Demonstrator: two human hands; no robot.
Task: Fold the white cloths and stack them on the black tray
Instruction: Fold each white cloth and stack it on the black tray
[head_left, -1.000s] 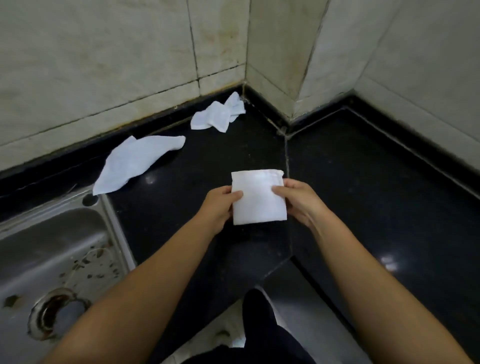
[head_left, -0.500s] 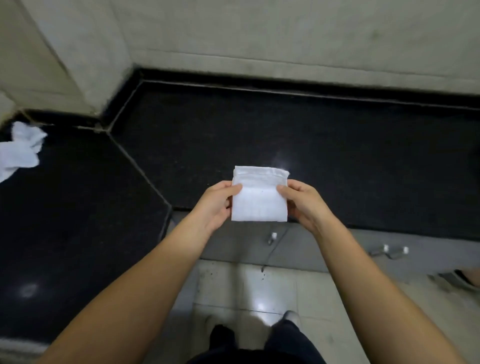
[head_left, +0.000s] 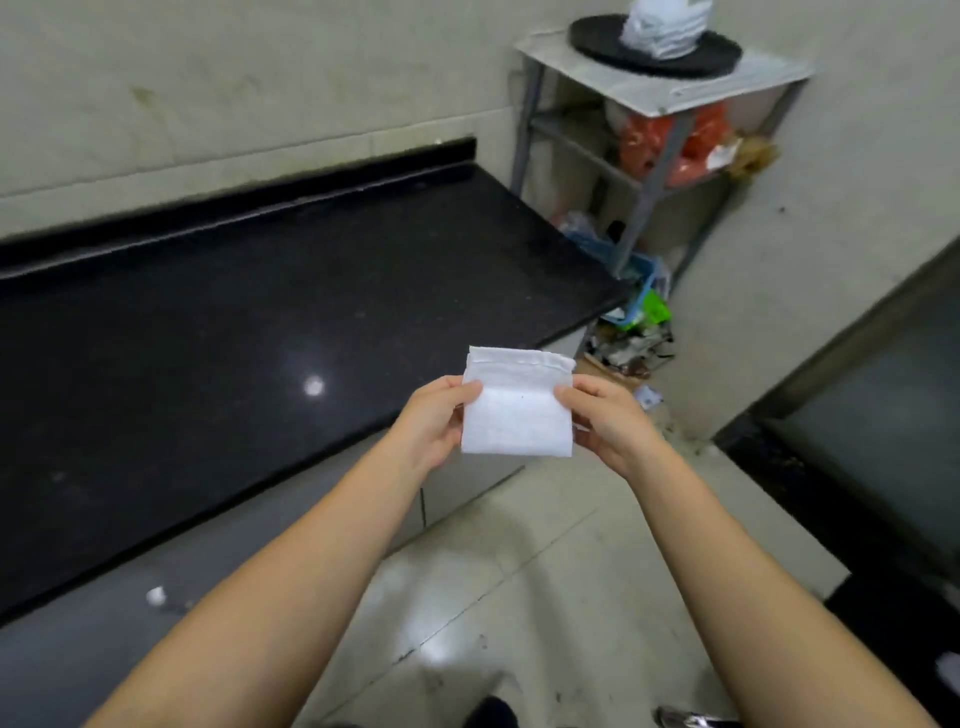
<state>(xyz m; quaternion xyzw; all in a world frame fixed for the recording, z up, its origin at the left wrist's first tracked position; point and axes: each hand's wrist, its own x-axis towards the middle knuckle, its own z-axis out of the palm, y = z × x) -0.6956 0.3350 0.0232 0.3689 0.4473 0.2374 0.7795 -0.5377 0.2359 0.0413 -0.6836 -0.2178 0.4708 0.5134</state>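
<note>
You are holding the folded white cloth (head_left: 517, 410) up in the air, your left hand (head_left: 434, 415) and right hand (head_left: 605, 418) each pinching a side edge. It is looking light and limp, so keep gripping both edges while carrying it toward the black tray (head_left: 597, 39), which is sitting well apart on the metal shelf (head_left: 769, 75) with a stack of cloths (head_left: 662, 26) on it.

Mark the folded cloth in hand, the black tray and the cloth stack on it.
folded cloth (head_left: 515, 415): head view, middle of its front face.
black tray (head_left: 597, 37): head view, bare left rim.
cloth stack (head_left: 662, 26): head view, stack's front side.
</note>
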